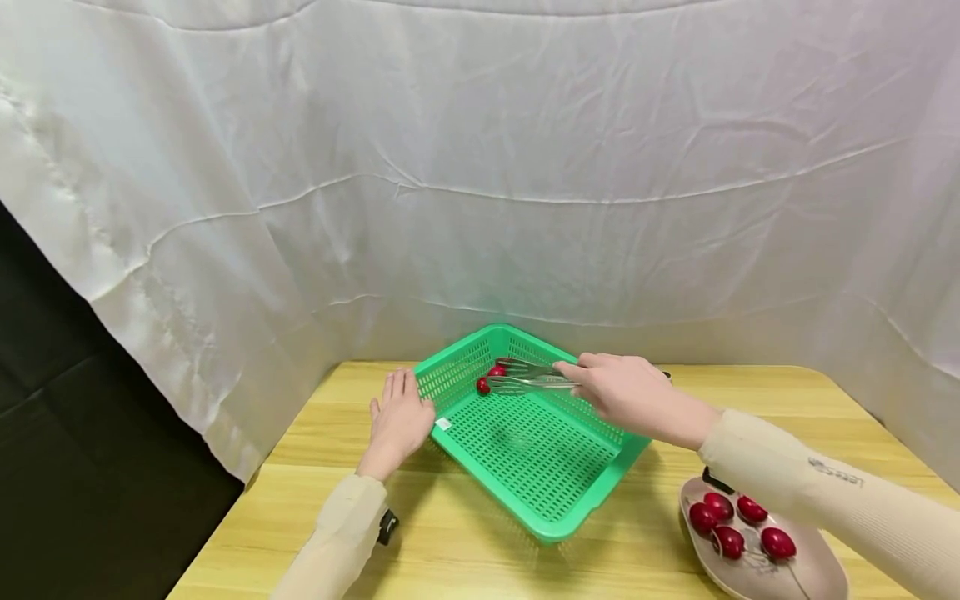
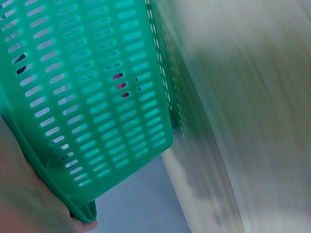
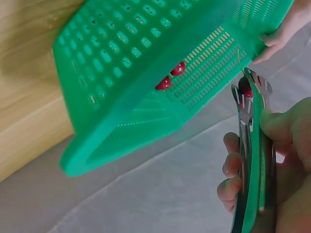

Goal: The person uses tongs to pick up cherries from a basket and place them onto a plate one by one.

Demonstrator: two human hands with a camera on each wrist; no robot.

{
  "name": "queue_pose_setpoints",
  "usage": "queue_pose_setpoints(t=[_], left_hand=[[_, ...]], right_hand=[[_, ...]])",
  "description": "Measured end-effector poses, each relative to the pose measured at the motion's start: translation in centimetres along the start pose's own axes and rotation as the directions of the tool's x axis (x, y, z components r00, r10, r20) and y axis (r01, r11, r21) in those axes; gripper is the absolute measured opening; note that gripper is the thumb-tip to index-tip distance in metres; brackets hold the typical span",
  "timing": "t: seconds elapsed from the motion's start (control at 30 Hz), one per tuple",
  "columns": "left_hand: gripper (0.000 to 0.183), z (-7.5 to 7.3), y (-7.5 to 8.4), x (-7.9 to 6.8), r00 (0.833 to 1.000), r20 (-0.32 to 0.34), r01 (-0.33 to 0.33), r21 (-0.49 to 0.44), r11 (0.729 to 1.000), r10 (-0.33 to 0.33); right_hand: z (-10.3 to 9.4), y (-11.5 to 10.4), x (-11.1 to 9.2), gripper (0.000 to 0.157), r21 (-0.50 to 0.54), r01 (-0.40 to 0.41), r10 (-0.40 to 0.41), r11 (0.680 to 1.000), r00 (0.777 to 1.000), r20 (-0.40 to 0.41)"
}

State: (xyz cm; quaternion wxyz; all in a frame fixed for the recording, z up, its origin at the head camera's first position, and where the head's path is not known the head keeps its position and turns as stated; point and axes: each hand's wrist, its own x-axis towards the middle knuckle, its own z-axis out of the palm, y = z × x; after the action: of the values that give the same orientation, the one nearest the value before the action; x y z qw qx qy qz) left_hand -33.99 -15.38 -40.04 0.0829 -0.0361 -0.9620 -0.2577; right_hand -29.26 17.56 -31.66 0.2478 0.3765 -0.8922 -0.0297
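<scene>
A green plastic basket [image 1: 528, 527] with slotted walls sits on the wooden table. At its left corner, my left hand [image 1: 402, 421] holds the rim, thumb over the edge. My right hand [image 1: 626, 396] reaches over the opposite side, gripping metal tongs [image 1: 536, 377] with slotted ends. Between the tong tips, a dark red cherry [image 3: 245, 87] shows in the right wrist view. Two more cherries, one at the front [image 3: 164, 84] and one behind it [image 3: 178, 68], lie inside the basket. Red bits of a cherry [image 2: 120, 85] show through the slots in the left wrist view.
A pinkish plate [image 1: 813, 575] with several cherries [image 1: 727, 542] stands at the table's right front, partly under my right forearm. White cloth [image 1: 525, 250] hangs behind the wooden table [image 1: 300, 517]. Black material [image 1: 75, 417] lies beyond the left edge.
</scene>
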Motion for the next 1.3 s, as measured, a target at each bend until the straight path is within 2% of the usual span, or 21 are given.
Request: queue_pose_setpoints(t=[0.53, 0.7, 0.87, 1.3], left_hand=[[0.068, 0.0, -0.5, 0.1, 1.000, 0.001, -0.009, 0.016, 1.000, 0.009], [0.068, -0.3, -0.7, 0.1, 1.000, -0.002, -0.010, 0.008, 1.000, 0.010], [0.068, -0.5, -0.7, 0.1, 1.000, 0.002, -0.014, 0.008, 1.000, 0.014], [0.068, -0.2, -0.8, 0.2, 1.000, 0.011, -0.017, 0.012, 1.000, 0.017]], right_hand=[[-2.7, 0.1, -4.8, 0.049, 0.085, -0.109, 0.110, 0.990, 0.994, -0.008], [-3.6, 0.0, -5.9, 0.048, 0.098, -0.134, 0.139, 0.986, 0.989, -0.053], [-4.4, -0.1, -7.1, 0.047, 0.087, -0.141, 0.149, 0.986, 0.985, -0.089], [-5.9, -0.3, -11.6, 0.057, 0.063, -0.245, 0.251, 0.968, 0.961, -0.120]])
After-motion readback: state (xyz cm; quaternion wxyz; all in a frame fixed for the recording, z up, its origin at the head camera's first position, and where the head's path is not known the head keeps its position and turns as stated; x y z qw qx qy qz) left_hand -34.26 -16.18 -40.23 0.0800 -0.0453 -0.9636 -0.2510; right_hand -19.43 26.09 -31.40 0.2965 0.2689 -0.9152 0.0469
